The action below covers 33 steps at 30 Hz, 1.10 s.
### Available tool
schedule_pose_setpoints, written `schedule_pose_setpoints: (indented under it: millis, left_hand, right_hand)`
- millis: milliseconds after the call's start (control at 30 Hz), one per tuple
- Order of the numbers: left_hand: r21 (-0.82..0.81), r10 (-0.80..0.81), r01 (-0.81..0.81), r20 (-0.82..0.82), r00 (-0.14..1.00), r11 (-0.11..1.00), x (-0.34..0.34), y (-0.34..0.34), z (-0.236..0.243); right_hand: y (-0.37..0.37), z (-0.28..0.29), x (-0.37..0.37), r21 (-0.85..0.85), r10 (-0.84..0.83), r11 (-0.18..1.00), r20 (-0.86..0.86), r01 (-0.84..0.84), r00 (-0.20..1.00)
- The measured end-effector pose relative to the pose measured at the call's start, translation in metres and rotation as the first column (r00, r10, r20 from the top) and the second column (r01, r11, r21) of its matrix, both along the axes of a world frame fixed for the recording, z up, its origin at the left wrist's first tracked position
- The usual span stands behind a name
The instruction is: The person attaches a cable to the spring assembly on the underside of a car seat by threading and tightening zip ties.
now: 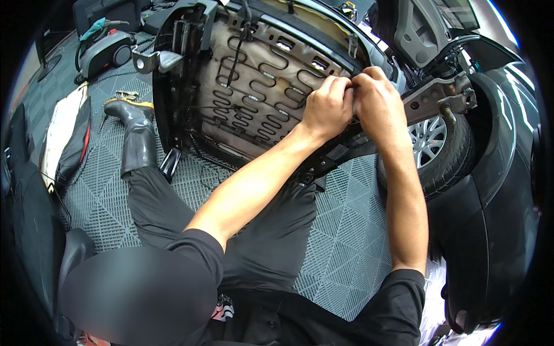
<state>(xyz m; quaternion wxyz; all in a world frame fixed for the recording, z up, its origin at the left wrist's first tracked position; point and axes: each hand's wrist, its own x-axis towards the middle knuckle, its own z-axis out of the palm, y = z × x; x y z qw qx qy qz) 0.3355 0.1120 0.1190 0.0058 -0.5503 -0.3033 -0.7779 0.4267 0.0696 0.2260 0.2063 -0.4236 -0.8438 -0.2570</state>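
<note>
A car seat lies tipped in front of me, its underside facing me. Wavy black springs cross the pale padding inside its dark frame. At the frame's right edge, my left hand and my right hand meet with fingers bent and pressed together. Whatever they pinch is hidden between the fingers. A metal seat rail sticks out to the right, just past my right hand. Another metal bracket juts from the seat's left side.
A car's dark fender and wheel stand close on the right. My booted leg stretches out left of the seat. Farther left are a grey machine and a long pale-and-black piece on the tiled floor.
</note>
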Motion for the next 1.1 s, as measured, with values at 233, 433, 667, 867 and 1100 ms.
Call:
schedule_pose_setpoints:
  millis: [233, 433, 667, 867, 1100]
  left_hand:
    - [-0.056, -0.011, 0.018, 0.131, 0.991, 0.998, 0.012, -0.008, 0.001]
    - [0.064, -0.023, 0.009, 0.219, 0.975, 0.998, 0.017, 0.001, -0.003]
    - [0.056, -0.080, 0.068, 0.260, 0.962, 0.996, 0.021, 0.002, -0.012]
    - [0.009, -0.141, 0.145, 0.304, 0.942, 0.989, 0.022, 0.000, -0.013]
    - [0.015, -0.340, 0.366, 0.405, 0.849, 0.930, 0.016, -0.009, -0.006]
  right_hand:
    - [0.000, -0.002, 0.001, 0.107, 0.085, 0.990, 0.035, -0.089, 0.996]
    - [0.027, 0.022, 0.002, -0.052, 0.072, 0.997, 0.228, -0.062, 0.971]
    - [0.032, 0.048, -0.015, -0.448, -0.161, 0.875, 0.092, 0.185, 0.983]
    - [0.027, 0.042, -0.021, -0.284, -0.131, 0.938, 0.245, 0.200, 0.961]
    - [0.026, 0.020, -0.010, -0.155, -0.064, 0.984, 0.122, 0.083, 0.990]
